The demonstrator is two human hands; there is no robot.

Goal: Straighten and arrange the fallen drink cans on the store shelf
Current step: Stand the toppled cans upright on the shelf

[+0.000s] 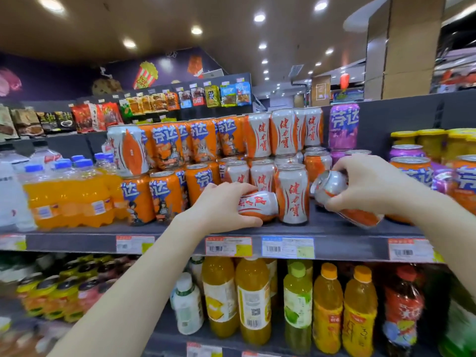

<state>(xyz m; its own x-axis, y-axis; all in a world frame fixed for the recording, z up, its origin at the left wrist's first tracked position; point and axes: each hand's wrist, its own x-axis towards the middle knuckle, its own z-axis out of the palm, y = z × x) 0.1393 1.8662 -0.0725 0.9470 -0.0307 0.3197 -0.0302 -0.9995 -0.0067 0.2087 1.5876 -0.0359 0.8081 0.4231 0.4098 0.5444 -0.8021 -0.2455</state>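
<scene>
Aluminium cans, smooth, rigid, probably full and heavy: left hand [221,204] grip wraps one fallen can [258,203] lying on the shelf [334,229]; right hand [371,184] grip holds a tilted can [332,188] mid-body.

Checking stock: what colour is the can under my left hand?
Silver-white with orange and red lettering, the fallen can under the left hand; head view.

Both bare forearms are extended forward and upward. The left grip [223,207] is curled palm-down, thumb tucked underneath, fingers wrapped over the top. The right grip [371,185] is closed from above, with the wrist bent inward.
</scene>
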